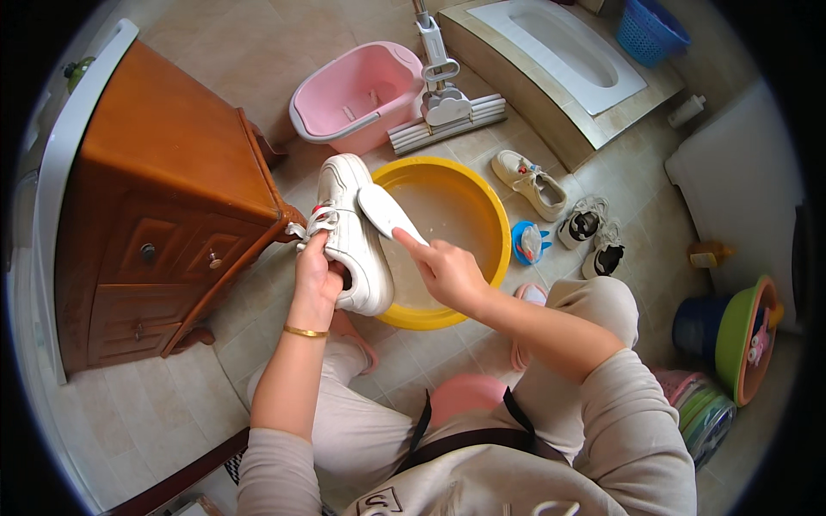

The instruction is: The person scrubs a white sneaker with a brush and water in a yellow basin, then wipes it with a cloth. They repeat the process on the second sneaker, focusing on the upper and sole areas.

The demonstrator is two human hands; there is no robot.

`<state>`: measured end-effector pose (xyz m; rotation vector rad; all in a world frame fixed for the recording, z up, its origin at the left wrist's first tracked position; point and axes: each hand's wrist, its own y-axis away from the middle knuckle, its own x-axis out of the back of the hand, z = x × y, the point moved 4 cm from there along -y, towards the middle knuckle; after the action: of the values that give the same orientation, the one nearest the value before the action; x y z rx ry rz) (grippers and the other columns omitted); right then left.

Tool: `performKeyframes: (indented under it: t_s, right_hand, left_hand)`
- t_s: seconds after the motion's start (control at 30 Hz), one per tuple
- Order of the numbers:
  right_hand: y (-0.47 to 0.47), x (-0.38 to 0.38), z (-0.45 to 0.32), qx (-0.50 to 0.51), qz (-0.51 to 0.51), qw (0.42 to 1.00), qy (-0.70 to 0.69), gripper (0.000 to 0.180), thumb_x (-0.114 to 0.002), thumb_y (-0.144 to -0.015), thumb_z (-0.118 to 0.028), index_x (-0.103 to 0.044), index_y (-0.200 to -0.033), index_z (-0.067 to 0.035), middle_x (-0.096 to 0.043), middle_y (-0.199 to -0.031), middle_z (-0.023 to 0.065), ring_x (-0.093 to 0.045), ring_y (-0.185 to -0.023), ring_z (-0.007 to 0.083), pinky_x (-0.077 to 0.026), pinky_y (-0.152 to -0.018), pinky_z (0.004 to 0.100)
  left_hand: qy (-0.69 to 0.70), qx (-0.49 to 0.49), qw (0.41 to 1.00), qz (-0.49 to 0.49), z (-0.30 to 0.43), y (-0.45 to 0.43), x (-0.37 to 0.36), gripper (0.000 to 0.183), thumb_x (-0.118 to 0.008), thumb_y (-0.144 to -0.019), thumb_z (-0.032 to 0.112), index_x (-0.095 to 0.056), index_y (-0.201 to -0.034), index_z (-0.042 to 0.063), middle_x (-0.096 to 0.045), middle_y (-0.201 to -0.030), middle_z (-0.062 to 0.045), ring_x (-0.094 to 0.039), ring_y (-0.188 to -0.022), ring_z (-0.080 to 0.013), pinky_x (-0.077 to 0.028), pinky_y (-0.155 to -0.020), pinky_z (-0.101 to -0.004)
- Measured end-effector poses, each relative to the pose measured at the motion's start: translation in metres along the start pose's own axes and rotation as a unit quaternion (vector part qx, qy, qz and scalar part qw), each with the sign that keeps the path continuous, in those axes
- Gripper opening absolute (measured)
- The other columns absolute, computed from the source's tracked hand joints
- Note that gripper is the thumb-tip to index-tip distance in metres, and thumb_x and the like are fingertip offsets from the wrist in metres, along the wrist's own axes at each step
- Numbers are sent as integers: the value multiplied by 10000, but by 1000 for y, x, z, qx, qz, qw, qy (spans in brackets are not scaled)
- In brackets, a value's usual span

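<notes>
My left hand [317, 274] grips a white lace-up sneaker [352, 238] at its ankle opening, thumb by the tied laces. The shoe's toe points away from me, and a small red detail shows beside the laces. In my right hand [452, 271] is a white-backed brush [390, 209], index finger stretched along its handle. The brush head lies against the side of the shoe; its bristles are hidden. Under both hands stands a yellow basin [498, 258] holding cloudy water [445, 213], and the shoe overlaps its left rim.
A wooden cabinet [174, 155] stands at left. Beyond the basin are a pink bucket [361, 97] and a sponge mop [448, 119]. To the right lie another white sneaker [530, 184], black-and-white shoes [584, 222] and a small blue dish [529, 244]. Stacked basins [742, 342] sit far right.
</notes>
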<state>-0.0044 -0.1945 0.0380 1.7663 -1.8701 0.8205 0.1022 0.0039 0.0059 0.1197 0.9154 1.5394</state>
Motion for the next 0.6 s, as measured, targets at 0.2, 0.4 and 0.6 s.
performKeyframes:
  t_s: [0.2,0.4,0.6]
  right_hand:
    - [7,-20,36,-61,-46,997,12,490,-515,-818,-93,-546,-1284,-243,-604,-762,157,-613,-679,316,-485,-606,442]
    - [14,-57,126,-273,-117,943,152,444,-491,-827,-112,-555,-1263,-167,-654,-862,155,-645,-821,301,-494,-705,438]
    - [4,-45,93,-357,-139,865,-324,385,-539,-909,-172,-556,-1293,-170,-679,-969,91,-614,-813,126,-480,-704,292]
  left_hand:
    - [4,39,997,66,-10,-5,11,370,-418,-957,259,-522,-1230,32,-569,-1215,-137,-546,-1125,-267,-453,-961,-423]
    - [44,39,998,13,-3,9,-6,494,-290,-989,364,-483,-1288,21,-534,-1282,-147,-508,-1179,-301,-385,-1028,-440]
    - [54,3,998,-36,13,18,-16,503,-294,-995,384,-468,-1306,29,-528,-1298,-126,-498,-1196,-278,-373,-1041,-420]
